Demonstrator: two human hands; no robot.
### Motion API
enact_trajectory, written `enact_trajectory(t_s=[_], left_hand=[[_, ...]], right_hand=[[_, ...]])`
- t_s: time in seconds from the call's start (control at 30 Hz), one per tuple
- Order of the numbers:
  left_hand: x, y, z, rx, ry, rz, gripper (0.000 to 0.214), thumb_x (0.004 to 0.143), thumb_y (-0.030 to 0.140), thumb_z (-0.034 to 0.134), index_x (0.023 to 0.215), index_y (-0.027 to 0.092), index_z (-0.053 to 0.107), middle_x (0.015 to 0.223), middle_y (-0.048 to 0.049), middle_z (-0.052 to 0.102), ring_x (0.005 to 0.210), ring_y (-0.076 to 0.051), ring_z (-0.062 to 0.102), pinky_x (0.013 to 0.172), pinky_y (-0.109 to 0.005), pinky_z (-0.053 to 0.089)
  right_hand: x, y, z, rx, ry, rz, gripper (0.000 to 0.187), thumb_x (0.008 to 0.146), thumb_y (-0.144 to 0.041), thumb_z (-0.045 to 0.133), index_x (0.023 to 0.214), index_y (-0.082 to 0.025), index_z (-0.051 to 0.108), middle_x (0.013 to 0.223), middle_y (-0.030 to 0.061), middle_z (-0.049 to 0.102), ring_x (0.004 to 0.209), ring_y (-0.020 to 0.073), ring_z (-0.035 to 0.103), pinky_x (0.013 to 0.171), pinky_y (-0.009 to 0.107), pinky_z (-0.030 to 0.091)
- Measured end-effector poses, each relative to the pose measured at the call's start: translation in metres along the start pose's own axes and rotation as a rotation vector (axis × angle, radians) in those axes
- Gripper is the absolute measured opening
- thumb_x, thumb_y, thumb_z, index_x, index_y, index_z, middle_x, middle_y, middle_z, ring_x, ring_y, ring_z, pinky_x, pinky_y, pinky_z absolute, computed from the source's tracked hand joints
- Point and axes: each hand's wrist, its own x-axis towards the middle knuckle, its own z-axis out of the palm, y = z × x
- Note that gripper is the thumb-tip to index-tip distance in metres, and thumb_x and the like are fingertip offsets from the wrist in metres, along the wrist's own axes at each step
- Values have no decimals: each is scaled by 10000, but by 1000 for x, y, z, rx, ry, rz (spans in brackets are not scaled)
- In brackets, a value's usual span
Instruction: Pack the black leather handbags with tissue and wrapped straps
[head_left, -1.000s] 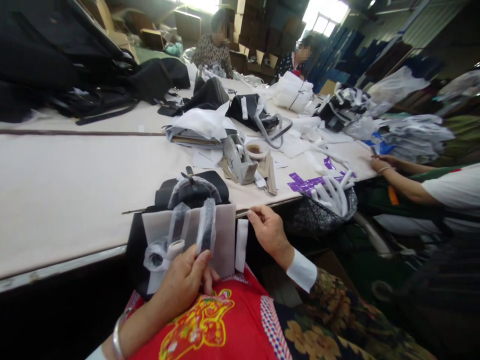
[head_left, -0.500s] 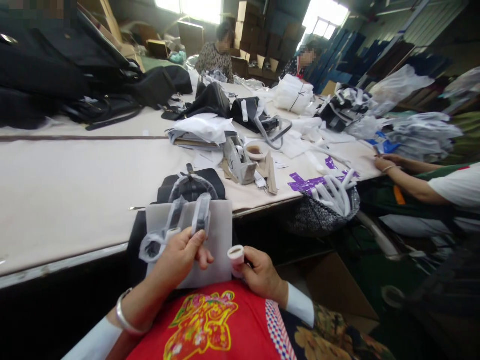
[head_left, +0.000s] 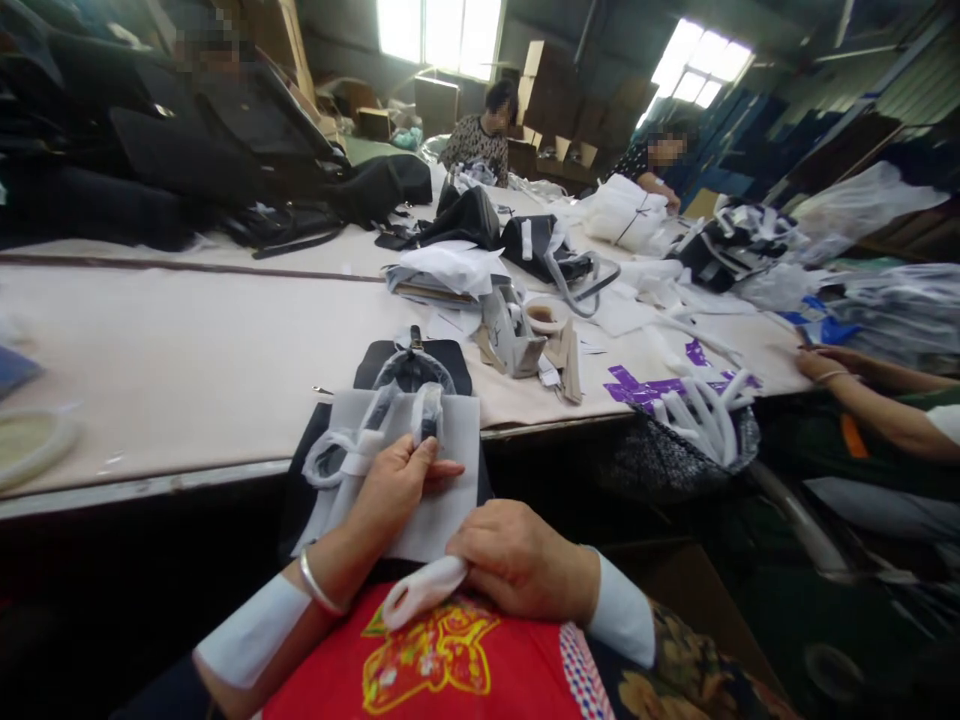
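Observation:
A black handbag [head_left: 420, 365] hangs over the table's near edge onto my lap, its front covered by a white foam sheet [head_left: 450, 470]. My left hand [head_left: 397, 485] pinches the bag's plastic-wrapped handle [head_left: 427, 412] against the foam, with a small white roll beside the fingers. Lower down, my right hand [head_left: 517, 555] is closed on a white foam tube [head_left: 424, 590] that rests on my red apron.
A tape dispenser [head_left: 510, 335] and a small cup [head_left: 546, 314] stand behind the bag. A mesh basket [head_left: 675, 450] of white foam tubes hangs at the table's right edge. Purple strips [head_left: 645, 385], more black bags and papers lie beyond. A co-worker's arm [head_left: 870, 390] rests on the right; others sit far back.
My right hand left the table edge, picked up a white foam tube and brought it down onto my lap. My left hand has kept its grip on the handle.

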Motion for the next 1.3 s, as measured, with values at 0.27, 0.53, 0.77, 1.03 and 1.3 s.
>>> enact_trajectory(t_s=[0.27, 0.53, 0.77, 1.03, 1.3], left_hand=[[12, -15, 6, -248, -56, 37, 328, 870, 492, 675, 883, 191, 546, 764, -108, 792, 1021, -277, 741, 973, -464, 549], [21, -6, 11, -395, -20, 8, 293, 889, 447, 677, 919, 198, 525, 701, -76, 769, 1102, -294, 707, 859, -434, 587], [30, 2, 18, -479, -7, 76, 303, 871, 461, 687, 915, 212, 520, 689, -42, 755, 1138, -318, 685, 814, -480, 582], [33, 7, 27, -538, 37, 125, 305, 855, 460, 699, 889, 200, 543, 679, -31, 743, 1173, -334, 662, 843, -540, 569], [30, -2, 35, -519, 36, 121, 306, 853, 462, 702, 894, 210, 533, 662, -21, 745, 1166, -300, 675, 927, -506, 547]], right_hand=[[-61, 16, 25, 380, 33, 508, 205, 979, -266, 541, 1099, -233, 705, 997, 38, 732, 950, 197, 684, 860, 295, 533], [-91, 20, 72, 580, 550, 697, 347, 934, -492, 621, 1127, -220, 719, 1184, 118, 713, 1118, 274, 663, 978, 414, 524], [-84, 16, 61, 432, 500, 522, 259, 963, -419, 599, 1085, -219, 708, 1186, 120, 693, 1106, 248, 645, 972, 391, 509], [-82, 13, 47, -22, 377, 290, 250, 1006, -298, 446, 1101, -217, 663, 1119, 119, 725, 1161, 261, 628, 991, 446, 482], [-56, 22, 49, 16, 293, 529, 145, 953, -259, 476, 996, -191, 597, 1041, 108, 708, 937, 213, 673, 808, 318, 519]])
